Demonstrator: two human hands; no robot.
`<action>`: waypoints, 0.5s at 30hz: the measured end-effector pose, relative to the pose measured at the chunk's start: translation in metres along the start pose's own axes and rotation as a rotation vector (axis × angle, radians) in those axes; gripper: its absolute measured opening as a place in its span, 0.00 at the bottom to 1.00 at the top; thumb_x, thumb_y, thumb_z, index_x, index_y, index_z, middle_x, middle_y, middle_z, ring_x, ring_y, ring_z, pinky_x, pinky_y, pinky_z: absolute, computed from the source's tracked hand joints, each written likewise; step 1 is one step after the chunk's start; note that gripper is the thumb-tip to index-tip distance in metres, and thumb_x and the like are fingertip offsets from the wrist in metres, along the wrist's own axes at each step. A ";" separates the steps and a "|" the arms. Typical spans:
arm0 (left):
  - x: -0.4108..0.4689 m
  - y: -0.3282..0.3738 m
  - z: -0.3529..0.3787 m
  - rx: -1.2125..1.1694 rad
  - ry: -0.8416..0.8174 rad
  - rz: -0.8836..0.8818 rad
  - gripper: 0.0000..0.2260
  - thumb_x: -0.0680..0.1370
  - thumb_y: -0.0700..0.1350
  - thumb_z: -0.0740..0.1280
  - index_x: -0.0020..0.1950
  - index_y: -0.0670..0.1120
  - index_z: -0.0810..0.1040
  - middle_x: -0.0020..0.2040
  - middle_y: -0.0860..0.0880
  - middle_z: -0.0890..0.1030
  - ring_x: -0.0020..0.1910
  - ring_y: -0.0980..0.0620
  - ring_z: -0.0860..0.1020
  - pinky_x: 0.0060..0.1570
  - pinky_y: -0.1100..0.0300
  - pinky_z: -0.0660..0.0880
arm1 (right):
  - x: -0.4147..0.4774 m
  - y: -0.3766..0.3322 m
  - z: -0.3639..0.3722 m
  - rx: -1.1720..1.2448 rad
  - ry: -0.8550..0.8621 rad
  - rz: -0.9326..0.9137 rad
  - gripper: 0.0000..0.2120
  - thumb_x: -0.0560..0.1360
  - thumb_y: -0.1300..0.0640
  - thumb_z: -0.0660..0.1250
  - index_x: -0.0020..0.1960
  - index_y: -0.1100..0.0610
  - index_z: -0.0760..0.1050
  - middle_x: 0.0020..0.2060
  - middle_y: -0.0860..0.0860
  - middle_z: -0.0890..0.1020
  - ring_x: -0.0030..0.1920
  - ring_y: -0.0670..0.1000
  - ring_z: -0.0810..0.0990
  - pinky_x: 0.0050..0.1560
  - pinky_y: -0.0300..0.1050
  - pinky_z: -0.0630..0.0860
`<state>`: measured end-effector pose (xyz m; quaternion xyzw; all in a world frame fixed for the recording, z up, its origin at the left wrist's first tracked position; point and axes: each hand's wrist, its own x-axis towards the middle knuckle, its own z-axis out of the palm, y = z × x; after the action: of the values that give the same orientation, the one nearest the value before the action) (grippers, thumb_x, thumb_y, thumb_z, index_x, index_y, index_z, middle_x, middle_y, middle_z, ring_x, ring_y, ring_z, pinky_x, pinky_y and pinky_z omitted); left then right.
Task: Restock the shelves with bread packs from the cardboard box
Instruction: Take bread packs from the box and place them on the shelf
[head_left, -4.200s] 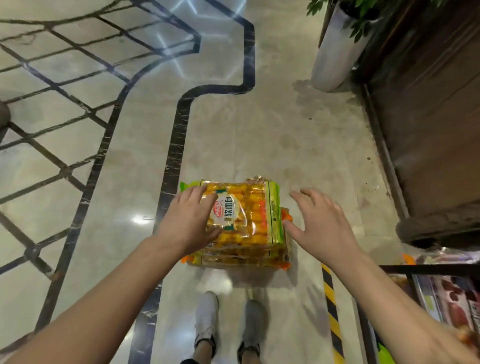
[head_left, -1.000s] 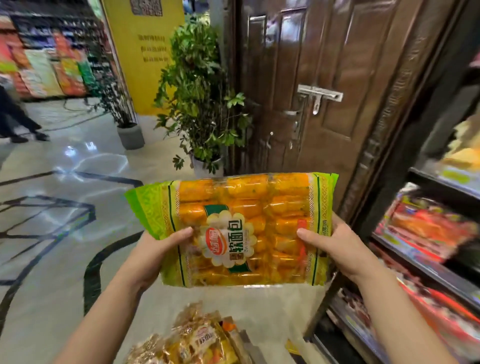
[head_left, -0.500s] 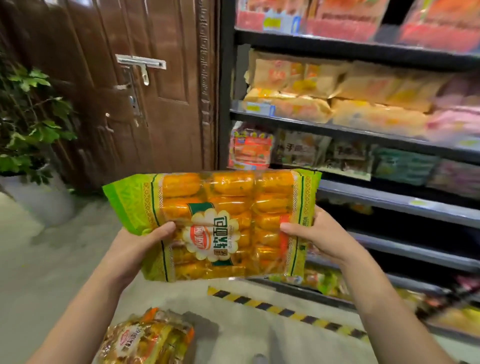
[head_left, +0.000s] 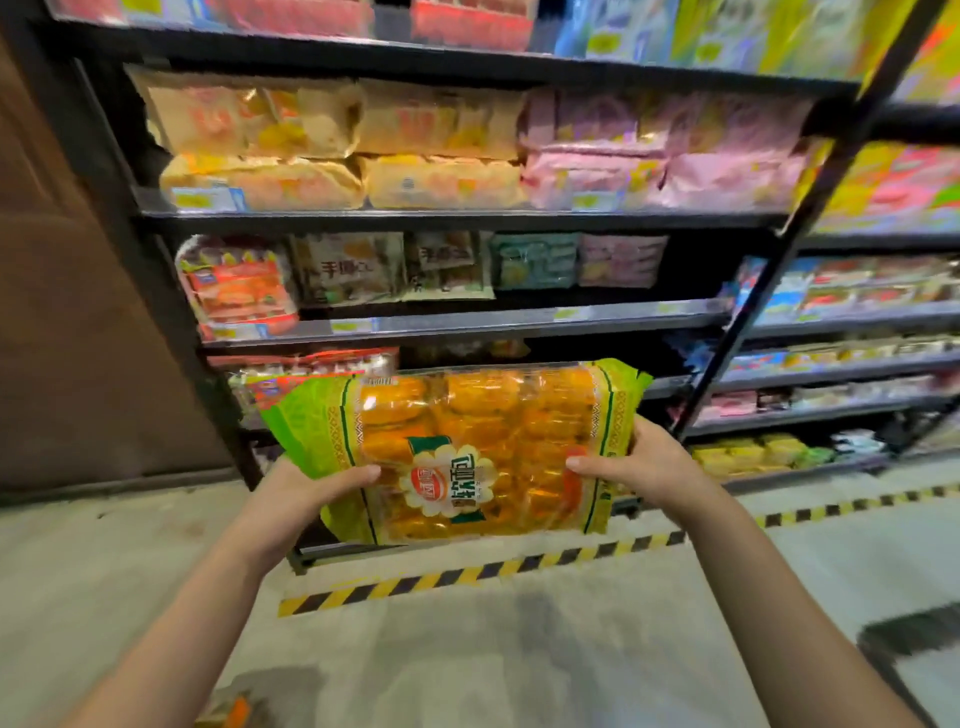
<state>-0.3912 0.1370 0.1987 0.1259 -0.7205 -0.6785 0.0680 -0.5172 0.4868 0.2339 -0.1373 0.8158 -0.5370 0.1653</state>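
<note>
I hold a bread pack (head_left: 478, 447) with green ends and orange rolls flat in front of me, at the level of the lower shelves. My left hand (head_left: 306, 486) grips its left end, thumb on top. My right hand (head_left: 641, 465) grips its right end the same way. Behind the pack stands a black shelf unit (head_left: 467, 325) with several tiers. A red and white pack (head_left: 311, 371) lies on the tier just behind the bread pack's left end. The cardboard box is out of sight.
Upper tiers carry yellow packs (head_left: 260, 182), pink packs (head_left: 660, 176) and other snack bags (head_left: 353, 267). A brown door (head_left: 67, 312) is at the left. Yellow-black hazard tape (head_left: 467, 574) runs along the floor before the shelf. Another shelf unit (head_left: 841, 364) stands to the right.
I have turned right from the door and plant to face the shelves squarely. The bread pack stays in both hands and has moved closer to the lower tier.
</note>
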 end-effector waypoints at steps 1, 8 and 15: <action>0.005 0.000 0.020 0.015 -0.015 -0.003 0.26 0.62 0.55 0.83 0.57 0.53 0.82 0.50 0.59 0.87 0.49 0.62 0.84 0.57 0.55 0.76 | -0.001 0.011 -0.018 -0.018 0.018 0.013 0.19 0.70 0.55 0.81 0.58 0.48 0.81 0.45 0.38 0.87 0.45 0.36 0.85 0.38 0.29 0.78; 0.046 0.006 0.148 0.088 -0.087 -0.072 0.35 0.58 0.57 0.85 0.62 0.51 0.82 0.56 0.52 0.86 0.59 0.49 0.83 0.58 0.49 0.77 | 0.002 0.080 -0.141 -0.122 0.068 0.080 0.18 0.69 0.48 0.81 0.57 0.47 0.83 0.50 0.42 0.86 0.50 0.43 0.83 0.47 0.43 0.79; 0.081 -0.002 0.227 0.113 -0.062 -0.135 0.35 0.57 0.56 0.84 0.62 0.51 0.82 0.56 0.51 0.86 0.58 0.49 0.83 0.61 0.46 0.77 | 0.030 0.126 -0.204 -0.122 0.112 0.107 0.18 0.69 0.52 0.81 0.58 0.48 0.84 0.50 0.45 0.87 0.51 0.47 0.85 0.51 0.52 0.83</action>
<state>-0.5294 0.3332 0.1748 0.1568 -0.7493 -0.6434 -0.0075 -0.6355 0.6928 0.1893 -0.0729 0.8610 -0.4837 0.1392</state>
